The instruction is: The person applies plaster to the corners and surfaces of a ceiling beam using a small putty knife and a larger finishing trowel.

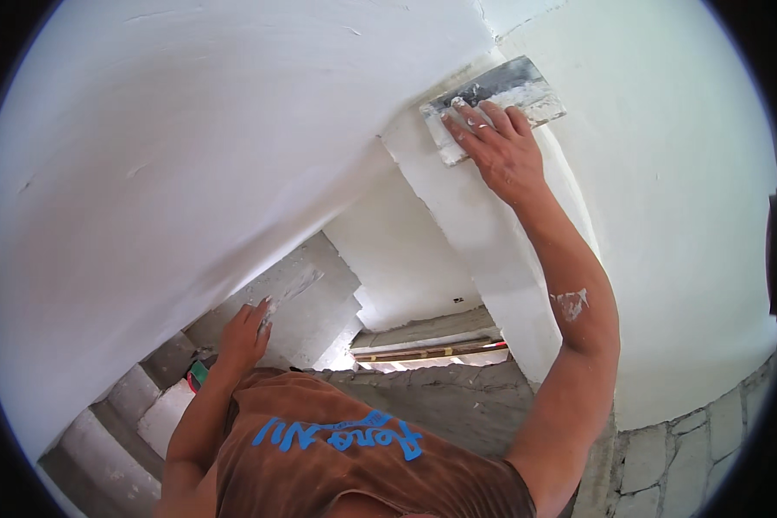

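My right hand (502, 155) is raised toward the far right, its fingers bent over the back of a rectangular plastering trowel (496, 95). Grey metal shows along the blade's far part, and white plaster smears the rest. The trowel lies against a pale band of wall (479, 211), close to the corner where white surfaces meet. Lower and to the left, my left hand (249, 332) is held near my body with its fingers curled. Something whitish shows at those fingertips, too small to make out. White plaster marks my right forearm.
A broad white plastered surface (190, 129) fills the left, and another curves down the right (691, 216). Grey concrete steps (116, 449) descend at lower left, with a green and red object (198, 376) near them. Bare blockwork (691, 457) borders the lower right.
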`<state>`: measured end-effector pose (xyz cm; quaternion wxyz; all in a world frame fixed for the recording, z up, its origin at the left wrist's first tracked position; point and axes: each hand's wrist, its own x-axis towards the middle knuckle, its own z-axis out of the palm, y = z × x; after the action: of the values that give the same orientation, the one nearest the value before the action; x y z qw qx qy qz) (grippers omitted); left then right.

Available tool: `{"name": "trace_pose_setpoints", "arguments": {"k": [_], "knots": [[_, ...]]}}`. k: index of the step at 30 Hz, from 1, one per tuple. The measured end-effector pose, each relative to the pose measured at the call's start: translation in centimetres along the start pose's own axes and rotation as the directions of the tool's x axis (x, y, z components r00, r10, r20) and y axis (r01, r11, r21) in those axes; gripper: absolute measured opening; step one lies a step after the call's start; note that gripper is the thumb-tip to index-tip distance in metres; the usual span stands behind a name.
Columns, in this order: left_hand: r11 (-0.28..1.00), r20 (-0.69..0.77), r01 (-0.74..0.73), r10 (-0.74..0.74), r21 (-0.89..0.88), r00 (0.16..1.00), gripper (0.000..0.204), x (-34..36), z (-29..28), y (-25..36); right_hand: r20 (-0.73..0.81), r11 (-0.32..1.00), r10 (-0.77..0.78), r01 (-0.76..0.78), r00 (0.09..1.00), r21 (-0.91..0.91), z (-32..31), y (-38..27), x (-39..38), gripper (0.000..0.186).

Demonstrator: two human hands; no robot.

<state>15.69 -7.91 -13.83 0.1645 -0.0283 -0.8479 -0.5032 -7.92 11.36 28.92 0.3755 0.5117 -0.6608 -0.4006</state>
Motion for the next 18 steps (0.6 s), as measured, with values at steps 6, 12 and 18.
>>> {"name": "trace_pose_setpoints", "arguments": {"k": [6, 12, 18], "knots": [[0.999, 0.025, -0.032, 0.031, 0.008, 0.999, 0.049, 0.6, 0.4, 0.2, 0.037, 0.998, -0.055, 0.054, 0.998, 0.025, 2.5, 0.7, 0.4, 0.043], [0.997, 0.009, -0.041, 0.042, -0.061, 0.999, 0.048, 2.7, 0.5, 0.3, 0.202, 0.999, -0.016, 0.021, 0.979, -0.025, 2.2, 0.3, 1.7, 0.037], [0.982, 0.055, -0.072, 0.083, -0.175, 0.995, 0.049, 4.5, 1.6, 1.6, 0.260, 0.999, 0.034, -0.040, 0.965, 0.015, 1.9, 0.1, 1.5, 0.032]]}}
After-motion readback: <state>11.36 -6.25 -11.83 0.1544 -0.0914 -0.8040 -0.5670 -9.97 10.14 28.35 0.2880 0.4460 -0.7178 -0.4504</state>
